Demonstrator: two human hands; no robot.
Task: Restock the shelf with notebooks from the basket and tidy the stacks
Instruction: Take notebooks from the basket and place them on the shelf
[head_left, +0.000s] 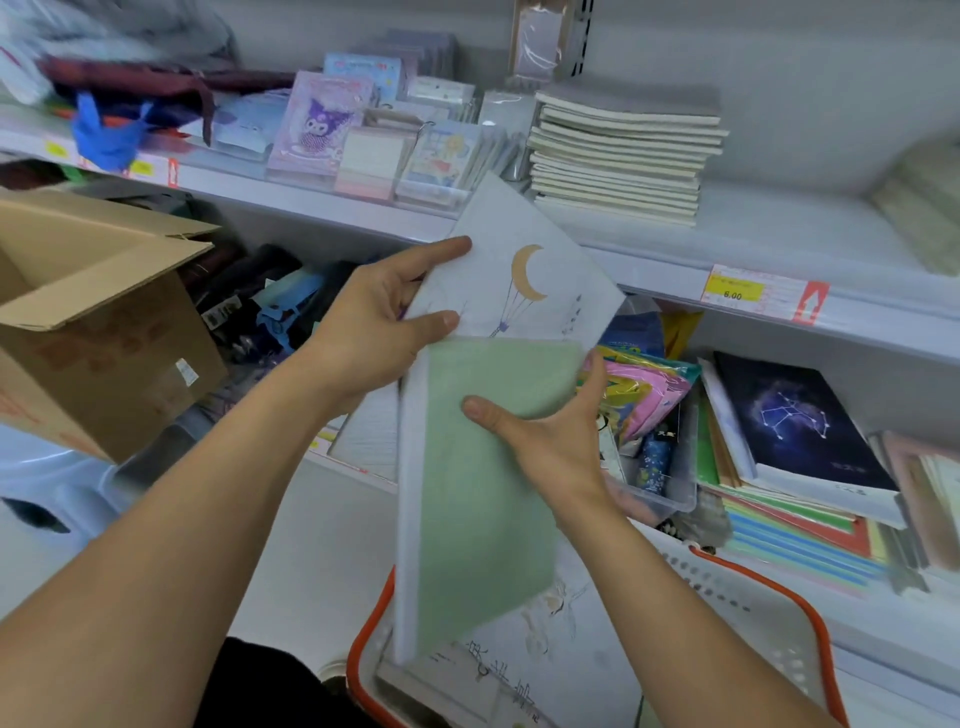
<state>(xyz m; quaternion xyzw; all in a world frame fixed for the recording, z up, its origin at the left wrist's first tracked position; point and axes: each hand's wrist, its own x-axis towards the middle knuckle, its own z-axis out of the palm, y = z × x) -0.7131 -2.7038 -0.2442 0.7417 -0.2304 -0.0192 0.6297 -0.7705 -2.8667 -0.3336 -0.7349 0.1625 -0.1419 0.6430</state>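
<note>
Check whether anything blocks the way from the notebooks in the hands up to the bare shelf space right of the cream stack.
Nothing visible blocks it. The left hand holds the moon notebook and the right hand the green notebook, both in front of the shelf edge. The shelf right of the cream stack looks bare.

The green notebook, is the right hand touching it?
Touching. The head view shows the right hand with its thumb pressed flat on the green notebook cover and fingers wrapped behind its right edge.
</note>
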